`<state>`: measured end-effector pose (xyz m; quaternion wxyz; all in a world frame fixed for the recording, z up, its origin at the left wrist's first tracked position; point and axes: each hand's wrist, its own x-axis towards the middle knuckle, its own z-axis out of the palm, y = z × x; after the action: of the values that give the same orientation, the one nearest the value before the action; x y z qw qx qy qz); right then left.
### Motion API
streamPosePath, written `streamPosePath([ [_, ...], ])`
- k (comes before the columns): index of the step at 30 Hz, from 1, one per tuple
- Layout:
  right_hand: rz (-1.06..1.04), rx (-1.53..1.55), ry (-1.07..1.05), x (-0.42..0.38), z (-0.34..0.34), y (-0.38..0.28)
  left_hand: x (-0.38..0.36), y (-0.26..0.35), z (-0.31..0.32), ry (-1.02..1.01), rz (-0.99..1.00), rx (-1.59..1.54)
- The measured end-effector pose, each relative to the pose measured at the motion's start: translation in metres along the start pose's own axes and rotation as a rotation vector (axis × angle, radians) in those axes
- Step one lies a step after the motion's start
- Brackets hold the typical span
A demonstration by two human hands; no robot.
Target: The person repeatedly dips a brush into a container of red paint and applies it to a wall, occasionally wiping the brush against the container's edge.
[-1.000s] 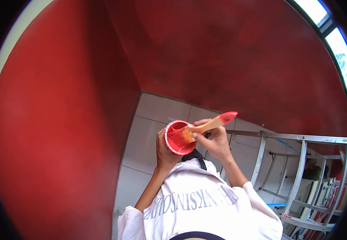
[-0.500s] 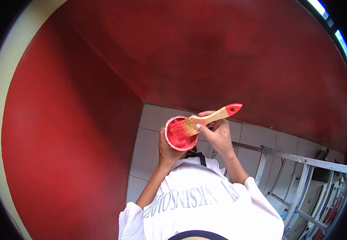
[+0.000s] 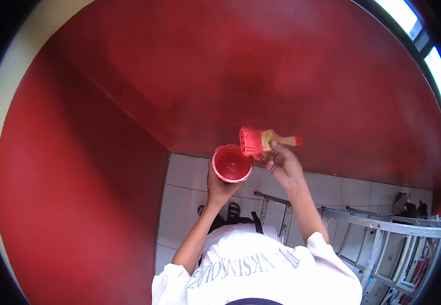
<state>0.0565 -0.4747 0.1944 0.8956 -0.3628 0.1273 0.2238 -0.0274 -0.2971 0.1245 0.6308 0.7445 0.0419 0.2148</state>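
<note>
A small tub of red paint [image 3: 232,165], its rim smeared with paint, is gripped by my left hand [image 3: 220,189], fingers wrapped round its side. My right hand [image 3: 287,165] pinches a wide paintbrush [image 3: 267,141] near its yellowish, paint-spotted ferrule. Thick red paint coats the bristles, which point left and are held just above and right of the tub's rim. The wooden handle with its red end points right. Behind the brush stands the red wall [image 3: 205,91].
A second red wall [image 3: 78,203] meets it at a corner on the left. White floor tiles [image 3: 185,178] lie below, with my sandalled feet [image 3: 234,209]. A metal ladder [image 3: 383,229] stands at the right, near shoes [image 3: 408,206] by the wall.
The paintbrush has come up out of the tub and turned level, its bristles now outside the rim. My right hand has moved slightly right; the tub stays in my left hand.
</note>
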Motion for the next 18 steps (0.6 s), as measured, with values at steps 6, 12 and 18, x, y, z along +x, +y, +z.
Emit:
streamPosePath([
  [6,-1.478,-0.935,-0.114,0.058,0.038,-0.07,-0.026,-0.054,-0.013,0.129,-0.084,0.034],
  [12,-1.624,-2.001,-0.464,0.174,-0.097,-0.018,-0.082,-0.069,-0.038,0.22,-0.302,0.102],
  [18,-1.532,-1.87,-0.512,0.171,-0.085,-0.017,-0.106,-0.059,-0.047,0.292,-0.326,0.096],
])
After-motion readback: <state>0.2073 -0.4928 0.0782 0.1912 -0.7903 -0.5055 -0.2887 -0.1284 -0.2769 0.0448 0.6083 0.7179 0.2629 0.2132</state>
